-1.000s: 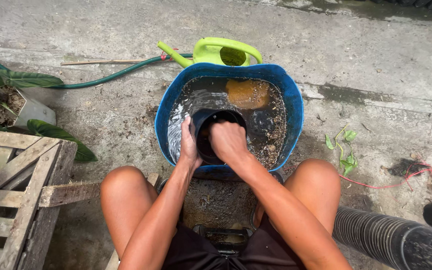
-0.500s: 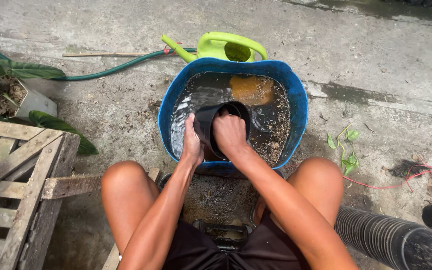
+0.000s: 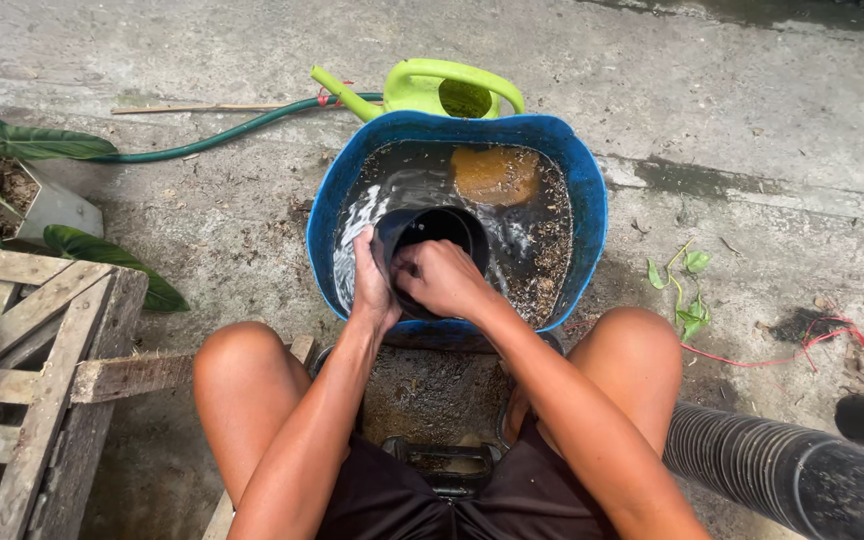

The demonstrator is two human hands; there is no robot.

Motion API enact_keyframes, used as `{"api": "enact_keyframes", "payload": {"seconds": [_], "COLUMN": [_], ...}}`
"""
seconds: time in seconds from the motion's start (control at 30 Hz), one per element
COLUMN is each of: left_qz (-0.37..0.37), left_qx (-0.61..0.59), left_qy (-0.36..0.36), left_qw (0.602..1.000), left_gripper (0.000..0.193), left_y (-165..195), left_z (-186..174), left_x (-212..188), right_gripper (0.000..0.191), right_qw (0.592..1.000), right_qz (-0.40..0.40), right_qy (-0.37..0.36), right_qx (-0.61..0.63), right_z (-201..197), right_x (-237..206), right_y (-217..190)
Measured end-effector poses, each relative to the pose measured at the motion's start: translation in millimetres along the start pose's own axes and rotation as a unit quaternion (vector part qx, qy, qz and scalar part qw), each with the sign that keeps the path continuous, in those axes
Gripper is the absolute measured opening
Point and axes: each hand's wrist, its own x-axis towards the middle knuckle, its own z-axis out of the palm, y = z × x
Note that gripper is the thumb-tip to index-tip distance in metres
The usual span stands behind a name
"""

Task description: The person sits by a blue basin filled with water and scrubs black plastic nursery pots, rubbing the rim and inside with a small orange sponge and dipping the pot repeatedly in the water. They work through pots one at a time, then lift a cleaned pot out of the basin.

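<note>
Two bare hands work a black plastic pot at the near edge of a blue tub filled with murky water and floating debris. Left hand is wrapped around the pot's outer wall, fingers curled and grasping it from the left side; right hand rests over the pot's near rim, fingers bent down into the opening, clenched against the inside edge. An orange-brown object lies under the water just beyond the fingertips, toward the tub's far wall. Past that, touching the tub's far rim, stands a lime-green watering can, with a green hose trailing away to the left of the fingers. A weathered wooden pallet sits well to the left of the left hand, a black ribbed pipe well behind and right of the right hand, beside the person's knee. Small green leaf cuttings lie on the concrete to the right of the tub.
</note>
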Motion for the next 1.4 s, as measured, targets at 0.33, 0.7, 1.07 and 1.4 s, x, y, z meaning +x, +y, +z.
{"api": "enact_keyframes", "payload": {"seconds": [0.33, 0.7, 1.07, 1.4], "left_qz": [0.017, -0.059, 0.015, 0.028], "left_qx": [-0.002, 0.026, 0.012, -0.034], "left_qy": [0.005, 0.001, -0.008, -0.027], "left_qw": [1.0, 0.998, 1.0, 0.999], "left_gripper": [0.06, 0.065, 0.061, 0.063], "left_y": [-9, -2, -9, -10], "left_z": [-7, 2, -7, -7], "left_x": [6, -1, 6, 6], "right_gripper": [0.014, 0.013, 0.008, 0.013], "right_qw": [0.981, 0.949, 0.95, 0.974], "right_qz": [-0.03, -0.15, -0.014, -0.084], "right_qy": [0.07, 0.164, 0.071, 0.199], "right_qx": [-0.176, -0.224, -0.303, -0.066], "right_z": [-12, 2, 17, -11], "right_x": [2, 2, 4, 3], "right_y": [-14, 1, 28, -9]}}
